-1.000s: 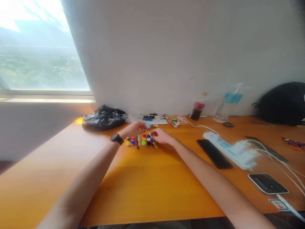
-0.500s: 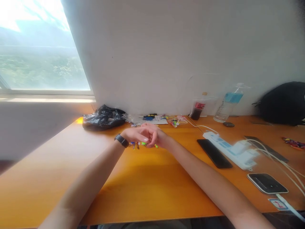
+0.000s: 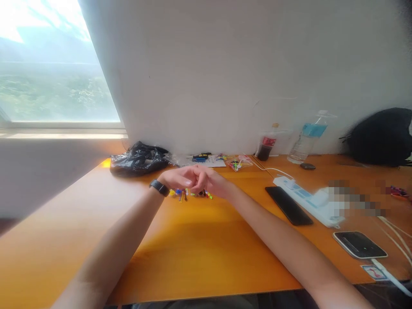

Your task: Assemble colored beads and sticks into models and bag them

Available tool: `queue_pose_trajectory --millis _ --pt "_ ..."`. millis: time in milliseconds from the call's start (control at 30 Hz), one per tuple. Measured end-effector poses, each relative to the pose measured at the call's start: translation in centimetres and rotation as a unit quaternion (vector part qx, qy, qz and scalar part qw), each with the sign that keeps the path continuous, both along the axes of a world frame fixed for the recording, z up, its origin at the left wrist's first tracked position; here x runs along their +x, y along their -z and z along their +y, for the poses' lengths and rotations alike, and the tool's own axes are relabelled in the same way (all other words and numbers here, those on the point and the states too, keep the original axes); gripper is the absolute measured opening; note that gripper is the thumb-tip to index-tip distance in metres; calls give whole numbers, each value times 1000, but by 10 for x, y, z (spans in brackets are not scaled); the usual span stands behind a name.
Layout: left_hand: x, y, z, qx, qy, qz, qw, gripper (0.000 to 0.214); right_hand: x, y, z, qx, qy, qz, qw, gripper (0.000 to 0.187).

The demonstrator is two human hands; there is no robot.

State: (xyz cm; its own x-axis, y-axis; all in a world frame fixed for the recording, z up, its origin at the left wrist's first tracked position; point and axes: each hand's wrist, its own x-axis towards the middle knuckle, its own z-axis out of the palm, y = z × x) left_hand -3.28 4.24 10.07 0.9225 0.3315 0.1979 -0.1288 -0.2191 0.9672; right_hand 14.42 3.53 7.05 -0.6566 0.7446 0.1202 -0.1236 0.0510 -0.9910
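Observation:
My left hand [image 3: 178,177], with a black band on its wrist, meets my right hand [image 3: 215,181] over the middle of the table. Fingers overlap and curl together where the hands touch; anything between them is hidden. The left thumb lies along the near side, and the right fingers bend inward against the left ones. Small coloured plastic pieces [image 3: 183,195], among them yellow, blue and green ones, lie on the table just below and partly behind the hands.
Along the wall are a black plastic bag [image 3: 140,159], white paper [image 3: 217,162], a bag of coloured pieces [image 3: 238,163], a cola bottle [image 3: 265,148] and a water bottle [image 3: 302,143]. To the right lie a black phone [image 3: 288,206], power strip [image 3: 301,197] and white-edged device [image 3: 358,244].
Both hands stay together, but the left hand and wrist have shifted slightly left. The fingers have turned a little, and more of the coloured pieces show beneath them.

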Motion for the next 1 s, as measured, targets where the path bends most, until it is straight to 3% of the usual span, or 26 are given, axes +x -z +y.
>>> queue_pose_trajectory --millis 67,100,133,200,300,433,533,633,700,800,900,1000 --pt "-11 -2 7 -1 -10 10 1000 49 17 2 16 89 90 -80 989 27" --pt "-16 -3 10 -6 -17 9 1000 46 28 5 25 150 170 -170 959 27" --pt "-20 -4 12 -11 -27 5 1000 43 40 8 34 200 264 -281 901 27" --pt "-25 -5 16 -22 -46 -8 999 40 67 17 49 216 346 -351 843 23" --pt "-27 -5 18 -30 -60 -16 998 40 105 32 59 218 396 -435 779 23" --pt "-25 -5 18 -37 -82 2 996 40 130 40 63 194 358 -530 744 21" --pt "-24 -4 17 -35 -89 28 995 37 130 30 67 182 308 -575 736 20" --pt "-22 -5 15 -15 -102 55 993 34 128 10 68 170 233 -598 748 20" --pt "-20 -6 14 -2 -109 76 991 34 131 -5 67 163 166 -592 772 22" --pt "-18 -8 11 16 -119 110 987 34 141 -21 64 184 127 -585 780 35" --pt "-16 -11 8 34 -139 129 981 33 152 -26 61 203 185 -617 738 62" --pt "-12 -12 5 46 -151 144 977 31 156 -23 58 130 125 -655 734 77"
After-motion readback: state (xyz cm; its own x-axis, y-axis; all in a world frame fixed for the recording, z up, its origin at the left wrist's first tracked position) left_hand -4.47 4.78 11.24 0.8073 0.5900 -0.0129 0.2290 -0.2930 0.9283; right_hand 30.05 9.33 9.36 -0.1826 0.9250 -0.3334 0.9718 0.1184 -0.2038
